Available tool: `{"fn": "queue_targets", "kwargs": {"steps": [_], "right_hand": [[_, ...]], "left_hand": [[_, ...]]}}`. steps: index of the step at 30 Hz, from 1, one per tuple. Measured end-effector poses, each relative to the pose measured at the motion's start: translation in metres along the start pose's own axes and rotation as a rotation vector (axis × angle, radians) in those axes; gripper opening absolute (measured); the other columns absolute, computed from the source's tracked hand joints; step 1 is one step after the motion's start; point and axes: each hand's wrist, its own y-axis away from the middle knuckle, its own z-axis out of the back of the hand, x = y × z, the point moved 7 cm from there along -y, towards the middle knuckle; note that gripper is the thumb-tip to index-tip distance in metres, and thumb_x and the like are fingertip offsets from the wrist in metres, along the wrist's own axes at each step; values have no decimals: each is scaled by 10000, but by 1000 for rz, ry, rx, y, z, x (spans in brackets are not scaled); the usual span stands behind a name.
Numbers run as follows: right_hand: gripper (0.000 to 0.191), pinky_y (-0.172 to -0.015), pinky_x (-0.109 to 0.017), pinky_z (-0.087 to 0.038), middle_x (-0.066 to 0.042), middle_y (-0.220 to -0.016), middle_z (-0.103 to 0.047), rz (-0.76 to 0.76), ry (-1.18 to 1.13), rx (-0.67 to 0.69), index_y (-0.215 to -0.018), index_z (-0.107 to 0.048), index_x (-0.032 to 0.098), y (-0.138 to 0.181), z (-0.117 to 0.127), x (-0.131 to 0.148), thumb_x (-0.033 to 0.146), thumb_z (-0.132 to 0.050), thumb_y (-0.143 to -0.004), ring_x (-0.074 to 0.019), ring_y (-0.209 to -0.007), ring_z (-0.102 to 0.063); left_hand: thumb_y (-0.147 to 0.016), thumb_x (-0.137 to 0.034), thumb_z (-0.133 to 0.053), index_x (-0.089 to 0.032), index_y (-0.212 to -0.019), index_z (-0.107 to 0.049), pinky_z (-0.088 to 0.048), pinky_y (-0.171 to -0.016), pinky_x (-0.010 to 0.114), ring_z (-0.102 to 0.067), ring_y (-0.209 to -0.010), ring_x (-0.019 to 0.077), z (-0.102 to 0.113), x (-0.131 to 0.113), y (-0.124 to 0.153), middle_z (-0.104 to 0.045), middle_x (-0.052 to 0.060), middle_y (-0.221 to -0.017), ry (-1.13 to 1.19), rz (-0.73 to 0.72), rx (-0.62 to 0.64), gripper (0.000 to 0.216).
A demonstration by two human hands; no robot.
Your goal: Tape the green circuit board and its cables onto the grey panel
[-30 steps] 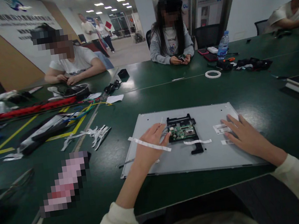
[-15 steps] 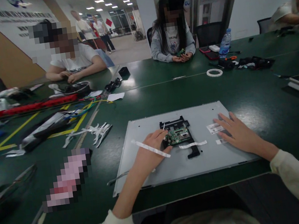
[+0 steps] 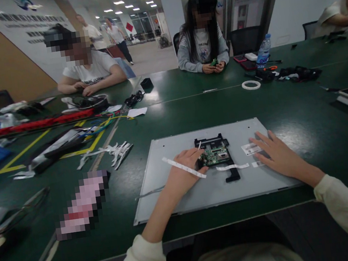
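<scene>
A flat grey panel (image 3: 242, 133) lies on the green table in front of me. On it rests a black plastic bracket (image 3: 232, 175) that carries a green circuit board (image 3: 214, 156). My left hand (image 3: 184, 170) grips the bracket's left edge, thumb below and fingers above. Across the back of that hand runs a white tape strip (image 3: 182, 167); a second tape strip (image 3: 232, 167) crosses the bracket under the board. My right hand (image 3: 279, 156) lies spread on the panel's right part, its fingertips by a white label (image 3: 249, 149).
Crumpled white strips (image 3: 117, 152) and a pixelated pink object (image 3: 83, 203) lie to the left. Farther back are a tape roll (image 3: 251, 85), a water bottle (image 3: 263, 52) and black cables (image 3: 298, 74). Co-workers sit across the table (image 3: 173, 104).
My left hand and the bracket with its board have slid a little to the right on the panel. My right hand stays in place. The view has shifted slightly.
</scene>
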Motion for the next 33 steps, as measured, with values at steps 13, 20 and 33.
{"fn": "queue_targets", "kwargs": {"steps": [13,20,33], "right_hand": [[557,-1030,-563,-342,-47,-1506,-292,-37,-15,4,-1414,-390,290,-2,-3,-3,535,-307,-920,-401,-1370,-206],[532,-1030,-614,-297,-46,-1495,-315,-59,50,5,-1402,-396,307,0,-4,-3,518,-295,-923,-370,-1379,-204],[613,-1105,-508,-284,-31,-1531,-236,297,-319,77,-1441,-318,310,-18,46,95,511,-465,-881,-266,-1414,-170]], "left_hand": [[-775,-253,-626,-164,-1127,-501,-503,-862,376,-608,-938,233,20,7,10,-553,93,-1124,-56,104,41,385],[-787,-255,-586,-154,-1103,-498,-481,-869,357,-595,-973,229,21,12,15,-550,100,-1110,-123,165,95,343],[-765,-138,-526,-152,-1076,-505,-508,-797,340,-632,-920,226,23,16,38,-579,119,-1106,-212,266,105,312]]}}
